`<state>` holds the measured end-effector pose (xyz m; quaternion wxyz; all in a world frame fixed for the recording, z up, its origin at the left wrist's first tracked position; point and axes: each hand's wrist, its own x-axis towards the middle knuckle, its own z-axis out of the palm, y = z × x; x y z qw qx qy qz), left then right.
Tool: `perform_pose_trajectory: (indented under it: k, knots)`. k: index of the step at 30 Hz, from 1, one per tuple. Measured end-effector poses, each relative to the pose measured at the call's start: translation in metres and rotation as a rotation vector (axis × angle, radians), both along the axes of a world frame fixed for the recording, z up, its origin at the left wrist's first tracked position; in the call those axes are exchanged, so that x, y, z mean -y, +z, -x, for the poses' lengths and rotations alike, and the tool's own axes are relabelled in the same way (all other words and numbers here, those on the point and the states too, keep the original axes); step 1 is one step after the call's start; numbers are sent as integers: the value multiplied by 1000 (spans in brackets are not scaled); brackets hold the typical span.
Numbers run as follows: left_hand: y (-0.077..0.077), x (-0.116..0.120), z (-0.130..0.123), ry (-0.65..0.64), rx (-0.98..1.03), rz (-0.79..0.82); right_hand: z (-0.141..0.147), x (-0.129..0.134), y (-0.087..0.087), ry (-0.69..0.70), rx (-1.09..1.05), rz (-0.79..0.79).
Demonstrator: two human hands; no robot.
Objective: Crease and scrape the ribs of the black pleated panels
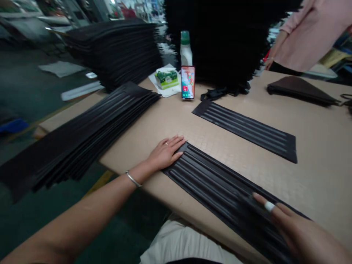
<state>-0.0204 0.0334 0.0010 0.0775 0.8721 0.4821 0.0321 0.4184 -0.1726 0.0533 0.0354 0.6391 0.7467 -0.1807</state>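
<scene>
A long black ribbed panel [209, 176] lies slantwise across the table in front of me. My left hand [165, 152] presses flat on its far left end, fingers stretched out. Over the near right part of the panel is my right hand [291, 220], blurred, with white tape around one finger. Its fingers curl over a dark, smeared shape that blends with the black panel, so I cannot make out what it is. Farther back, a second black ribbed panel [247, 128] lies flat, apart from both hands.
Fanned black panels [82, 124] overhang the table's left edge. At the back stand a phone [188, 82], a white bottle [186, 53] and a green packet [167, 79]. Tall black stacks [217, 40] rise behind. A folded black piece [299, 90] lies right, near a person in pink [316, 36].
</scene>
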Motion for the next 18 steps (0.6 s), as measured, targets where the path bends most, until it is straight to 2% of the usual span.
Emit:
perform_pose_trajectory:
  k: [2,5,6,8,11,14,16,18]
  knots:
    - [0,2,-2,30,8,7,74,-33,-3,123,46,69]
    - [-1,8,-4,38,26,-1,178,-74,6,283,175,73]
    - [-1,9,-5,37,27,-5,203,-86,9,310,206,56]
    - [0,10,-6,35,31,-11,236,-104,16,332,227,8]
    - [4,8,-8,24,54,-25,255,-118,26,318,221,-39]
    - [2,8,-3,9,71,-42,259,-119,34,302,219,-32]
    - [-10,5,5,7,109,-69,256,-114,35,298,203,-32]
    - [-29,-4,12,-8,165,-105,246,-109,33,291,173,-55]
